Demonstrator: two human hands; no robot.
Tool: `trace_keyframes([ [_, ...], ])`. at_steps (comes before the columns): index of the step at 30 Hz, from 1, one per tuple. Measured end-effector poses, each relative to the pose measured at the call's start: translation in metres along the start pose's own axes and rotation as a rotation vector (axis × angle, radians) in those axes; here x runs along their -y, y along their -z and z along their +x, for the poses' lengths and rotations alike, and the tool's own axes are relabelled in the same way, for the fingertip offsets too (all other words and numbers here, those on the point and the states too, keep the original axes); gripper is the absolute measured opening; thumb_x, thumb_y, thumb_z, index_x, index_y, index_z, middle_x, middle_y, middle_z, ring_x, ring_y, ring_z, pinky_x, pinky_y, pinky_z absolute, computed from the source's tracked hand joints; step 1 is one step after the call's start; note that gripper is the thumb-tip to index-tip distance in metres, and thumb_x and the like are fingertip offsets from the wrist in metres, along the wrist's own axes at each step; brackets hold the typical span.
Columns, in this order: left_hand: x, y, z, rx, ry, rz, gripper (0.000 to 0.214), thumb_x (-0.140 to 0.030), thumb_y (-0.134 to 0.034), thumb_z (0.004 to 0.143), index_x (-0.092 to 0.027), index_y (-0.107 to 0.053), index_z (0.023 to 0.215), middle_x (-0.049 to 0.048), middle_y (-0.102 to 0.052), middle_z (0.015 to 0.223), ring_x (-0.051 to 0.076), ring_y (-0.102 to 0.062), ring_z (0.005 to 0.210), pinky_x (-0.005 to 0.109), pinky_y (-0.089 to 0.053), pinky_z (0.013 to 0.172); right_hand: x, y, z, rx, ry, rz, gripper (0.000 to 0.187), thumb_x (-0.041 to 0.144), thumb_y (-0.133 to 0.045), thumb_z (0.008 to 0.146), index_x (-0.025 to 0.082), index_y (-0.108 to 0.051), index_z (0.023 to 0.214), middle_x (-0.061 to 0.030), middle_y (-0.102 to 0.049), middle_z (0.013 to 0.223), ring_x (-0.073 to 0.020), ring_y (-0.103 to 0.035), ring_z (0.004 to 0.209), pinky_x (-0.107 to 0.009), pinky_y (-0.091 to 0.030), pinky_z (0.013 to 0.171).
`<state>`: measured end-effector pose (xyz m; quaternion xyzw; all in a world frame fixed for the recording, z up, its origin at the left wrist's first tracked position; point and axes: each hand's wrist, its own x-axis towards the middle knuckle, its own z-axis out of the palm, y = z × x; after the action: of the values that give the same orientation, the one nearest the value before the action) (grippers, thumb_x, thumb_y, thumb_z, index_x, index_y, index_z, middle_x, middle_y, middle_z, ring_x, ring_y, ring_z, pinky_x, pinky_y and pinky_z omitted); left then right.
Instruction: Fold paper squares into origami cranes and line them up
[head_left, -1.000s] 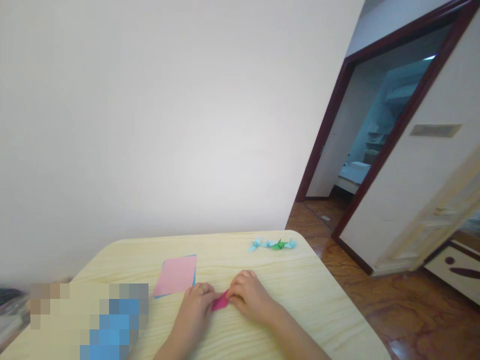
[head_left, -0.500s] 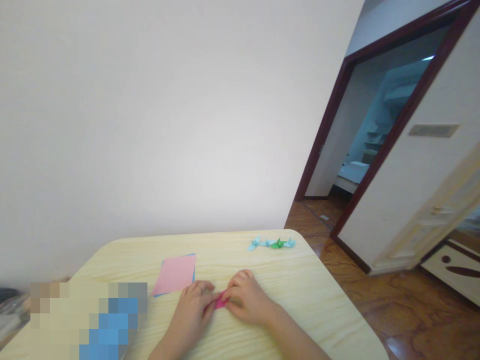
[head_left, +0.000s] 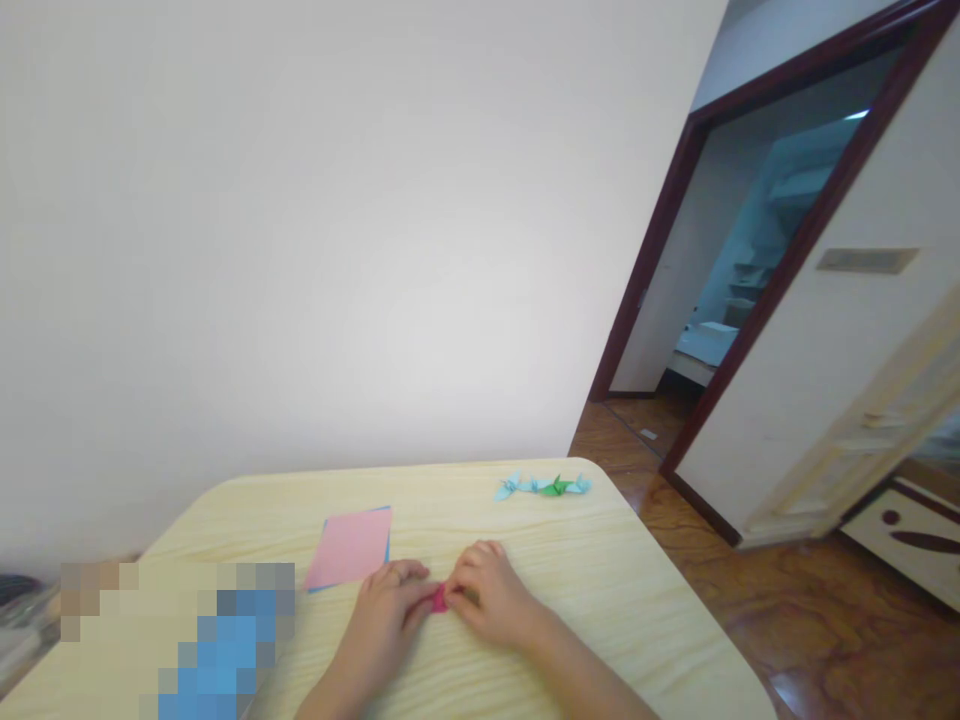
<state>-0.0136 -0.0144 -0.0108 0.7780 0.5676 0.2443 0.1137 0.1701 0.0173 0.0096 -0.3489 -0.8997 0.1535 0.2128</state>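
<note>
A small folded piece of magenta paper [head_left: 439,599] is between my two hands, low over the wooden table [head_left: 450,520]. My left hand [head_left: 386,607] grips its left end with thumb and fingers. From the right, my right hand [head_left: 486,597] pinches the other end, and its fingers cover part of the paper. Just beyond my left hand lies a stack of square paper sheets [head_left: 350,548], pink on top with blue edges showing underneath.
Several small folded paper cranes, light blue ones [head_left: 510,486] and a green one [head_left: 557,487], stand in a row at the table's far right. A blurred-out patch [head_left: 180,640] covers the near left corner. A white wall [head_left: 375,250] rises behind the table.
The magenta paper shows a little smaller between my fingers, and my right fingertips have shifted slightly on it. Everything else is where it was.
</note>
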Motion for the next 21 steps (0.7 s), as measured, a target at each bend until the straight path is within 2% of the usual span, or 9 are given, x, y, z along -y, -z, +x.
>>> trace_keyframes([
  [9, -0.005, 0.004, -0.003, 0.012, 0.033, 0.011, 0.021, -0.027, -0.053, 0.080, -0.036, -0.068, 0.092, 0.0041, -0.064, 0.101, 0.022, -0.056, 0.096, 0.039, -0.041, 0.082, 0.001, -0.017, 0.004, -0.104, -0.212, -0.048, 0.007, 0.023, -0.058, 0.074, 0.020, -0.061, 0.068, -0.0007, -0.057, 0.078, -0.0171, -0.048, 0.085, -0.031, -0.028, 0.080],
  [21, -0.012, 0.006, 0.002, 0.029, 0.070, 0.041, 0.019, -0.022, -0.056, 0.078, -0.032, -0.070, 0.087, 0.0034, -0.065, 0.098, 0.021, -0.056, 0.094, 0.035, -0.041, 0.080, -0.003, -0.021, 0.006, -0.114, -0.301, -0.014, 0.005, 0.025, -0.064, 0.068, 0.021, -0.060, 0.067, -0.0006, -0.059, 0.078, -0.0184, -0.051, 0.085, -0.032, -0.030, 0.080],
])
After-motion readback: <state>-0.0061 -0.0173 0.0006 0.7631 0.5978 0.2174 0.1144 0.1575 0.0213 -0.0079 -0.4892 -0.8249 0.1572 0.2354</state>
